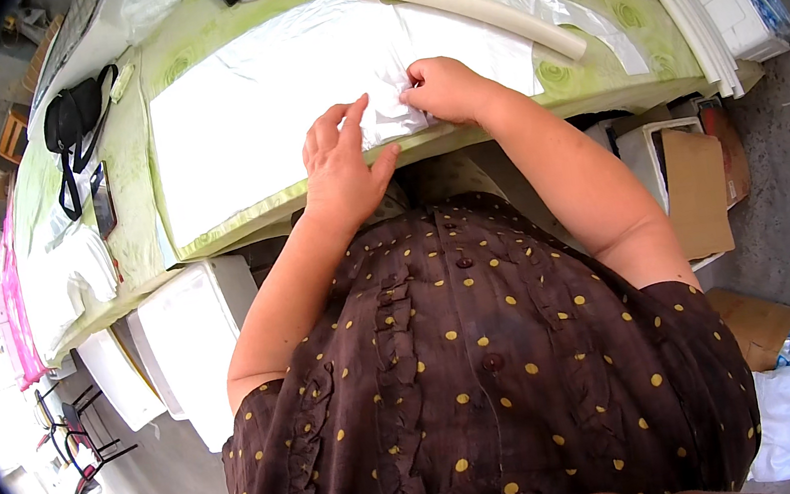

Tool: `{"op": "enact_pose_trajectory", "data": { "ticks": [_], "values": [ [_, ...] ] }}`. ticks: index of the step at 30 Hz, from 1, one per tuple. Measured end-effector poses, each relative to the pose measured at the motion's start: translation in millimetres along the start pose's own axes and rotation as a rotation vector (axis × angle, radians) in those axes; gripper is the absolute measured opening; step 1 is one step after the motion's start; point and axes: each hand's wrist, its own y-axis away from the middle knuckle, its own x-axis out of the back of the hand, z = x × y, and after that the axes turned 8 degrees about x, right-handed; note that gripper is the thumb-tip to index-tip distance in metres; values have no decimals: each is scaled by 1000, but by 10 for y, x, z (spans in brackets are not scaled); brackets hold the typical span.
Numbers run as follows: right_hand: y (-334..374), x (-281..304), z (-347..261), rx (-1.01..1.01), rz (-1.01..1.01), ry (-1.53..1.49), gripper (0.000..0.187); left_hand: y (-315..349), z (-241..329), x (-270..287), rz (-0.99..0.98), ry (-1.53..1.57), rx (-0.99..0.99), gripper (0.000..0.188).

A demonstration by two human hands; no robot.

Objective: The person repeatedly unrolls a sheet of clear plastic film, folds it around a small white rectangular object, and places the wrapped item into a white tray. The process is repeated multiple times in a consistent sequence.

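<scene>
A large white sheet of thin plastic or fabric (264,104) lies flat on a table with a green patterned cloth (606,25). My left hand (339,159) rests flat on the sheet's near edge, fingers spread. My right hand (441,87) pinches a crumpled fold of the white sheet just right of the left hand. A long white foam tube (467,4) lies diagonally beyond my right hand.
A black bag with a strap (72,116) and a dark phone (102,199) lie on the table's left. White foam strips and boxes (704,1) are stacked at the right end. White foam boxes (188,342) stand under the table on the left, cardboard (695,190) on the right.
</scene>
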Motion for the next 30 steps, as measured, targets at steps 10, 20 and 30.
{"op": "enact_pose_trajectory", "data": {
  "ticks": [10, 20, 30],
  "values": [
    [161, -124, -18, 63, 260, -63, 41, -469, -150, -201, -250, -299, -180, 86],
    [841, -193, 51, 100, 89, -336, 22, -356, -1, -40, -394, -204, -342, 83],
    [951, 122, 278, 559, 294, 384, 40, -440, -7, -97, -370, -43, -404, 58]
  ]
}}
